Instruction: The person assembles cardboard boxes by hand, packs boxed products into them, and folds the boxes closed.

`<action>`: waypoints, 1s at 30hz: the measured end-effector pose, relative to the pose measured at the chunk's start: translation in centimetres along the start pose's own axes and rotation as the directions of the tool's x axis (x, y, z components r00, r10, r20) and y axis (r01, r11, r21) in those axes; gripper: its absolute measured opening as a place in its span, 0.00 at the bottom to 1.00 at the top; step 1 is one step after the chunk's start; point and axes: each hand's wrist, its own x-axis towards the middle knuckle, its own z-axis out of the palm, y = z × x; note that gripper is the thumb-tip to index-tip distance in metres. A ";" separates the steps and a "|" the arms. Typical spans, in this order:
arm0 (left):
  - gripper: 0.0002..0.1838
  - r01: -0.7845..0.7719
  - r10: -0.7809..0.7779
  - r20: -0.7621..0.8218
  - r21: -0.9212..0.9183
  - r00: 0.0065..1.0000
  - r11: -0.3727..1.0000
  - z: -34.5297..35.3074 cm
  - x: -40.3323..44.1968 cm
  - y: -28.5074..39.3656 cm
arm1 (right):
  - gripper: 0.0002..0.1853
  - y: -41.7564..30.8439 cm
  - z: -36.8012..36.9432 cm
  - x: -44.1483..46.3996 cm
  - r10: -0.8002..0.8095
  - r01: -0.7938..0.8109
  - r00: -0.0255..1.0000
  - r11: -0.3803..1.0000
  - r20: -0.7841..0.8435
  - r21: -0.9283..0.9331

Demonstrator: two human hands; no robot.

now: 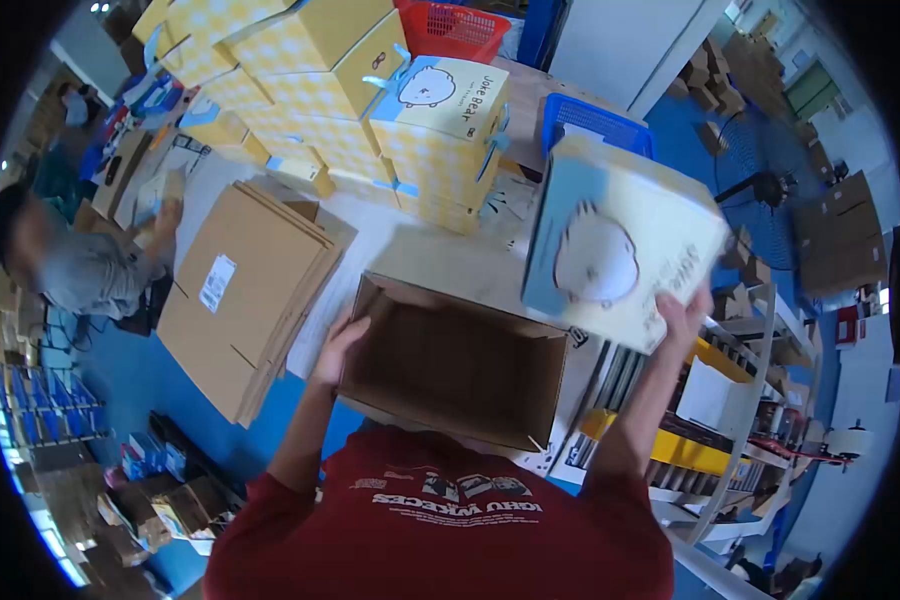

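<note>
An open cardboard box (pixel 450 362) stands on the table in front of my body, and its inside looks bare. My left hand (pixel 343 345) grips the left wall of this box, thumb at the rim. With my right hand (pixel 682 318) I hold a gift box (pixel 625 245) by its near right corner. The gift box is cream and blue with a bear drawing and "Joke Bear" lettering. It is raised and tilted, to the right of the cardboard box, slightly blurred. Its far side and underside are hidden from me.
Stacked yellow checked gift boxes (pixel 435 150) stand at the back of the table (pixel 410 245). Flattened cardboard cartons (pixel 240 290) lie at the left. A blue basket (pixel 598 125) and a red basket (pixel 457 30) are behind. A roller conveyor (pixel 670 440) runs at right. Another person (pixel 85 255) works at far left.
</note>
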 end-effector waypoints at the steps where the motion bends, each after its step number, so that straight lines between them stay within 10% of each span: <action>1: 0.28 -0.044 0.043 0.037 0.035 0.998 0.998 0.2 0.1 -0.3 | 0.39 -5.3 0.7 -1.4 -0.155 0.169 0.982 0.976 0.109 -0.138; 4: 0.34 0.015 -0.015 -0.013 0.028 1.000 0.999 -1.0 0.8 -2.5 | 0.42 -17.2 5.7 -7.2 -0.277 0.423 0.850 0.866 0.449 -0.265; 8: 0.40 0.035 -0.038 0.011 0.167 0.999 0.985 -0.7 2.1 -0.4 | 0.43 -13.1 9.9 -12.7 -0.027 0.747 0.506 0.513 0.862 -0.422; 10: 0.41 0.047 -0.052 0.017 0.241 0.998 0.969 -0.5 0.7 0.6 | 0.36 -8.0 8.5 -15.5 0.076 0.603 0.573 0.636 0.816 -0.482; 14: 0.35 -0.039 0.265 -0.106 0.870 0.958 0.491 2.4 -0.6 3.3 | 0.28 0.3 1.7 -14.5 0.241 0.143 0.739 0.857 0.630 -0.495; 17: 0.24 -0.260 0.165 0.201 0.779 0.966 0.570 2.8 -2.0 0.2 | 0.24 3.7 3.0 -13.5 0.486 -0.139 0.472 0.865 0.736 -0.482; 18: 0.25 -0.587 0.130 0.583 0.728 0.802 0.354 3.2 -3.0 -0.6 | 0.24 3.9 4.4 -12.3 0.537 -0.135 0.316 0.841 0.782 -0.524; 20: 0.25 -0.862 0.007 0.870 0.487 0.493 0.138 5.2 -3.1 0.2 | 0.23 2.8 6.1 -8.7 0.591 -0.009 0.160 0.802 0.791 -0.598; 22: 0.30 -0.555 -0.129 0.540 0.807 0.832 -0.202 8.4 -3.8 4.8 | 0.25 -0.9 7.3 -4.0 0.568 0.017 0.416 0.776 0.710 -0.631; 24: 0.32 -0.333 -0.137 0.304 0.876 0.943 -0.350 8.0 -3.0 3.9 | 0.28 -2.4 10.0 -3.0 0.417 -0.020 0.783 0.758 0.461 -0.652; 25: 0.30 -0.405 0.303 0.546 0.812 0.781 -0.420 5.4 -0.5 1.5 | 0.26 -2.2 10.4 -4.7 0.386 0.061 0.778 0.739 0.495 -0.671; 26: 0.27 -0.426 0.641 0.666 0.742 0.382 -0.518 4.3 1.2 0.4 | 0.24 -2.0 10.8 -6.3 0.354 0.142 0.772 0.714 0.529 -0.685; 30: 0.20 -0.512 0.599 0.662 0.741 0.450 -0.435 5.0 1.4 3.5 | 0.13 0.4 12.5 -11.8 0.166 0.645 0.636 0.422 0.753 -0.637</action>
